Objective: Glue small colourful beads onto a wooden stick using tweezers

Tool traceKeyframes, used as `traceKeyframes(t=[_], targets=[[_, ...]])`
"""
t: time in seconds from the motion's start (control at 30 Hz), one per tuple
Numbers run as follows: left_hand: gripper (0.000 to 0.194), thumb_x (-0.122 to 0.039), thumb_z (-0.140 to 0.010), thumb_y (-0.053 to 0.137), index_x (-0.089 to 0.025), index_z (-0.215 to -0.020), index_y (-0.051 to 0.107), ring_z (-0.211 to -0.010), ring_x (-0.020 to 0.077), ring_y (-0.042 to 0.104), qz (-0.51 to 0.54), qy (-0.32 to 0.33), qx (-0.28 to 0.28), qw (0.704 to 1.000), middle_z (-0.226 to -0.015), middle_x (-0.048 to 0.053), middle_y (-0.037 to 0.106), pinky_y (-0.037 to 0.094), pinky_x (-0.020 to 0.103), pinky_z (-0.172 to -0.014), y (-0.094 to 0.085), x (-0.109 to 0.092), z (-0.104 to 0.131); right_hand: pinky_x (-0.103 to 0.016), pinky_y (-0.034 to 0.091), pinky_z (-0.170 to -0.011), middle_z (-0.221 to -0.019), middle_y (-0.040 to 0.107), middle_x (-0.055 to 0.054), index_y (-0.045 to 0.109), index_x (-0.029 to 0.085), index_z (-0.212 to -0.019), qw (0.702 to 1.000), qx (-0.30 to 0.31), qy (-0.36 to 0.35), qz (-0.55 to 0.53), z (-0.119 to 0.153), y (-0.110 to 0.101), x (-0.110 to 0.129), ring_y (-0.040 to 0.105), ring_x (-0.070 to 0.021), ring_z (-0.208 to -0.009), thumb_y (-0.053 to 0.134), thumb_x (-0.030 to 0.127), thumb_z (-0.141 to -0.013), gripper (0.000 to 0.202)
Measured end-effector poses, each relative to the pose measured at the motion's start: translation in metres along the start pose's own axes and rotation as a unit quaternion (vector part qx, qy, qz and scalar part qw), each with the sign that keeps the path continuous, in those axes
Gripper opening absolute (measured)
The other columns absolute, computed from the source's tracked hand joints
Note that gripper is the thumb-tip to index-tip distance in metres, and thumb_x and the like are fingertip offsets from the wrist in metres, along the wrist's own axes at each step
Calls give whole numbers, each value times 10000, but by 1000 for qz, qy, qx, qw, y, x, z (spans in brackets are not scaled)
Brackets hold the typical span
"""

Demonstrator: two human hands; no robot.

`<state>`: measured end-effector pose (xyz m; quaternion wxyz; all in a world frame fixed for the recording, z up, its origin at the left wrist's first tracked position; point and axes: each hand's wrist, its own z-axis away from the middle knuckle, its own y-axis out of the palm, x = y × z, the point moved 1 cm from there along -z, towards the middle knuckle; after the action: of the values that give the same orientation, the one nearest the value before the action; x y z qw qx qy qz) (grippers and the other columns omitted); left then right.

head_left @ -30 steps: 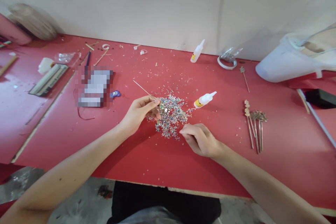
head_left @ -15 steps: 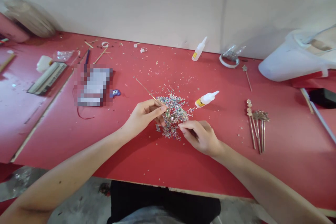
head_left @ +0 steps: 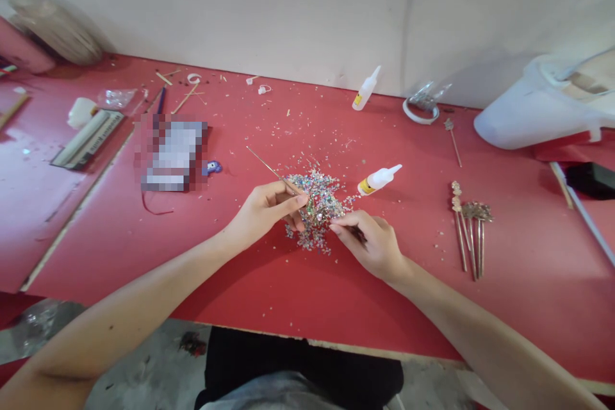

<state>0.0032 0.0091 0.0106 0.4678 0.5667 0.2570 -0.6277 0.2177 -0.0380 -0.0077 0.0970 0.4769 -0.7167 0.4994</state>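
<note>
My left hand (head_left: 269, 208) pinches a thin metal hair stick (head_left: 269, 168) between thumb and fingers. Its bare end points up and away to the left, and its ornamented head lies low over a heap of small glittering rhinestones (head_left: 314, 182). At the right side of that head is my right hand (head_left: 372, 243), thumb and forefinger pressed together. Whatever lies between these fingertips is too small to make out. A small white glue bottle (head_left: 379, 179) with a yellow label lies just beyond my right hand.
Finished-looking hair sticks (head_left: 473, 230) lie in a group at right, with a single one (head_left: 452, 141) farther back. Another glue bottle (head_left: 366, 90), a tape ring (head_left: 420, 110) and a white pitcher (head_left: 533, 109) stand along the wall. A blurred-out rectangular object (head_left: 173, 157) lies at left.
My right hand has shifted slightly up toward the ornament's right side. The left hand keeps its pinch on the hair stick, almost unmoved.
</note>
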Motion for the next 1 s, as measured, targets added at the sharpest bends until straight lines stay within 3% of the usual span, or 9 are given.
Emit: traceKeyframes(t=[0.2, 0.4, 0.6, 0.77, 0.9, 1.0], targets=[[201, -320, -836, 686, -134, -835, 610, -535, 116, 663, 13, -1, -12, 1000, -625, -8, 642, 544, 218, -550, -1, 0, -1, -186, 353, -438, -557, 520, 63, 524, 212, -798, 1000, -7, 5, 5, -2, -4, 1, 414, -66, -427, 507, 237, -962, 166], [205, -308, -830, 690, -119, -833, 612, -516, 105, 656, 16, 3, -12, 1000, -634, -12, 638, 538, 210, -537, -1, -1, -1, -167, 464, -541, -773, 722, 6, 609, 200, -1013, 1000, 5, -2, 17, -4, -3, 1, 608, -70, -541, 500, 166, -959, 126], [214, -316, -836, 688, -119, -812, 609, -511, 106, 651, 23, 12, -15, 1000, -609, -12, 635, 534, 211, -531, 0, -3, 0, -174, 484, -551, -753, 735, 15, 623, 225, -936, 999, -3, -42, 13, -2, 1, 1, 645, -81, -567, 606, 153, -903, 82], [202, -301, -830, 696, -117, -821, 615, -512, 106, 656, 30, 19, -21, 999, -617, -17, 632, 540, 208, -534, 2, -4, 1, -175, 443, -523, -672, 684, 23, 611, 212, -860, 998, 13, -57, 8, -3, 1, 0, 588, -69, -528, 630, 179, -894, 51], [194, -296, -843, 684, -117, -824, 611, -505, 97, 652, 29, 20, -16, 999, -615, -19, 637, 537, 196, -533, 2, -3, 1, -200, 355, -470, -555, 550, 49, 555, 206, -750, 997, 35, -60, 20, -2, -1, 1, 455, -63, -457, 552, 177, -930, 183], [194, -303, -851, 678, -121, -846, 611, -509, 101, 654, 23, 19, -14, 999, -602, -17, 644, 536, 196, -536, 2, -2, 1, -191, 334, -444, -556, 490, 75, 565, 215, -875, 1000, 18, -19, 1, -2, 0, 2, 386, -53, -430, 589, 210, -918, 50]])
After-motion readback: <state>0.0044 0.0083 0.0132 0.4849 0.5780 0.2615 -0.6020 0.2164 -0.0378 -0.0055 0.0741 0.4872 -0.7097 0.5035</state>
